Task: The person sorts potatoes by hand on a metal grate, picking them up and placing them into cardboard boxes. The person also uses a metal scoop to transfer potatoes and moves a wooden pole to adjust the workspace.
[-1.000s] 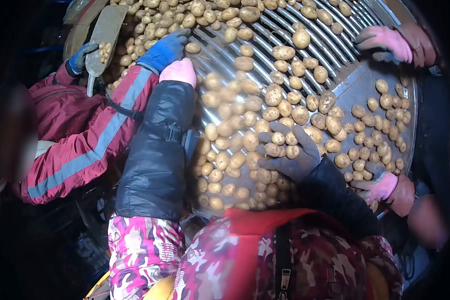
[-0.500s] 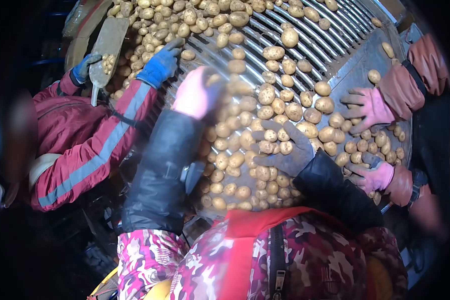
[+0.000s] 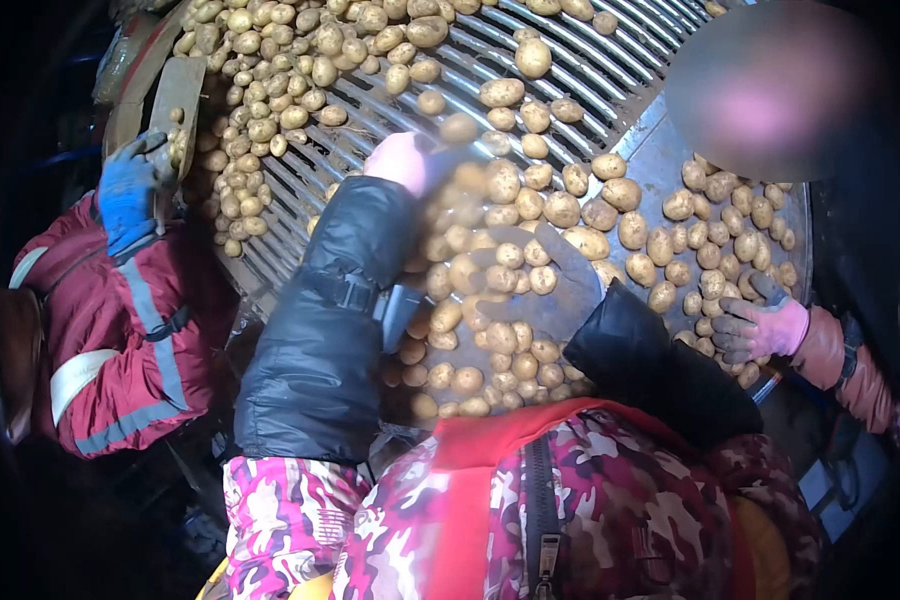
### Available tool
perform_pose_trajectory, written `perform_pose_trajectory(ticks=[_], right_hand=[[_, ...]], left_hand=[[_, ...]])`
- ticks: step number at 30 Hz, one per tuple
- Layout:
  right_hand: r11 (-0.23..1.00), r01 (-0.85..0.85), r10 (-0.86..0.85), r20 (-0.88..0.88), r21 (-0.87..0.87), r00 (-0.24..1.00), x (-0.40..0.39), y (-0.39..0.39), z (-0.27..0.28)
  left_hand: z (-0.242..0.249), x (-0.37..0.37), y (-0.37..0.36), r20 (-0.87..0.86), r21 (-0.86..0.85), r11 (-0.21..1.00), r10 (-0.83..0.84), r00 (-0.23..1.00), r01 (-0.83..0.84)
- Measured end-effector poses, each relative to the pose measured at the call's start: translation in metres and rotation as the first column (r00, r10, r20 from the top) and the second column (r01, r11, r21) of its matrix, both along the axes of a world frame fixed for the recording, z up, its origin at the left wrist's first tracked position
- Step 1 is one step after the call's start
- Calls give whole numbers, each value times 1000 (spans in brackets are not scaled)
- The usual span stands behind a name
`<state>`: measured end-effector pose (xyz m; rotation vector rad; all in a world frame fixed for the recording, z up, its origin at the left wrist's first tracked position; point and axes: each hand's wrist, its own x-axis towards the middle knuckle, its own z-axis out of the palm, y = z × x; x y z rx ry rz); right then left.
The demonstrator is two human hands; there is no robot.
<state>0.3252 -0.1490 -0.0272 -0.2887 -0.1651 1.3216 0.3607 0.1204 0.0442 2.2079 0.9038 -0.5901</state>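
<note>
My left hand (image 3: 402,163), in a pink glove, is over the slatted metal rack (image 3: 365,125). Its fingers are smeared by motion beside a blurred potato (image 3: 459,128), and I cannot make out whether they hold anything. My right hand (image 3: 570,292), in a dull grey glove, is turned palm up and cupped, low over the pile. Several small potatoes (image 3: 510,255) rest on its palm and fingers. More potatoes (image 3: 561,209) lie on the slats around both hands, and a mass of small ones (image 3: 525,366) is gathered close to my body.
At left, a co-worker's blue-gloved hand (image 3: 133,195) is beside a scoop-like board (image 3: 178,95) with a few small potatoes. At right, another person's pink-gloved hand (image 3: 770,325) touches potatoes on a metal plate (image 3: 650,150). A potato heap (image 3: 260,100) covers the far left.
The view has shifted. My right hand keeps the same small potatoes in its palm; my left stays blurred over the slats. The left co-worker's blue-gloved hand has drawn back from the heap.
</note>
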Motion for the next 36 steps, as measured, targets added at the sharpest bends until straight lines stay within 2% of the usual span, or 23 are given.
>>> perform_pose_trajectory(ticks=[1, 2, 3, 5, 6, 7, 8, 9, 11, 13, 14, 16, 17, 20, 24, 25, 26, 29, 31, 32, 33, 34, 36], right_hand=[[998, -2, -13, -242, -62, 970, 0, -1, 4], [992, 7, -67, -466, -128, 882, 3, 1, 16], [985, 2, -87, -479, -175, 873, 6, 2, 28], [965, -5, -133, -503, -263, 854, 10, 6, 39], [945, -27, -163, -543, -326, 824, 9, 11, 39], [956, 76, -120, -144, -283, 982, 9, 14, 35], [968, 152, -90, 287, -199, 954, 9, 16, 26], [971, 137, -104, 169, -194, 980, -6, 15, -2], [976, 106, -123, -76, -192, 990, -19, 13, -22], [977, 73, -135, -316, -200, 939, -6, 9, 17], [977, 18, -131, -541, -210, 831, 2, 3, 37], [967, 19, -157, -533, -255, 832, 3, 6, 38], [960, 16, -169, -531, -281, 830, 4, 7, 36], [973, 23, -150, -555, -228, 819, -1, 9, 20], [972, 19, -127, -451, -236, 884, 2, 11, 25], [970, 15, -122, -430, -244, 895, 3, 12, 28], [980, 21, -130, -549, -200, 826, 4, 13, 28], [973, -50, -72, -499, -227, 864, 3, 7, 30], [968, -50, -79, -488, -245, 869, 0, 5, 34], [967, -52, -78, -483, -251, 872, -2, 5, 36], [961, -55, -87, -485, -271, 870, -3, 4, 35], [954, -57, -97, -485, -294, 869, -6, 4, 38], [934, -91, -78, -448, -345, 891, -15, 5, 49]], left_hand=[[17, -2, -7, -38, -30, 995, 89, 995, -90], [30, -15, -8, 98, -106, 985, 143, 985, -133], [41, -28, -10, 221, -188, 969, 198, 955, -158], [77, -50, -36, 262, -441, 886, 283, 923, -147], [87, -61, -51, 259, -377, 925, 151, 954, -44], [92, -72, -69, 249, -310, 949, 19, 968, 62], [81, -88, -84, 388, -86, 966, -194, 901, 245], [66, -104, -97, 462, 158, 910, -412, 785, 384], [58, -119, -115, 531, 116, 951, -302, 792, 285], [60, -120, -98, 459, 21, 969, -229, 858, 248], [52, -122, -84, 448, -40, 991, -96, 889, 127], [43, -118, -49, 406, 181, 977, -179, 896, 113], [38, -113, -34, 325, 440, 872, -378, 867, 215], [23, -87, -21, -159, 476, 714, -505, 849, 514], [10, -66, -19, -284, 447, 600, -608, 741, 664], [7, -69, -18, -251, 466, 627, -583, 773, 624], [5, -71, -19, -228, 481, 651, -554, 801, 587], [0, -85, -12, -110, 520, 728, -462, 880, 447], [21, -102, -24, 14, 508, 812, -341, 940, 288], [24, -116, -29, 196, 509, 848, -283, 939, 149], [27, -123, -35, 344, 418, 907, -206, 916, 47], [37, -137, -45, 393, 138, 990, -16, 920, -42], [75, -151, -89, 356, -158, 986, 112, 928, -59]])
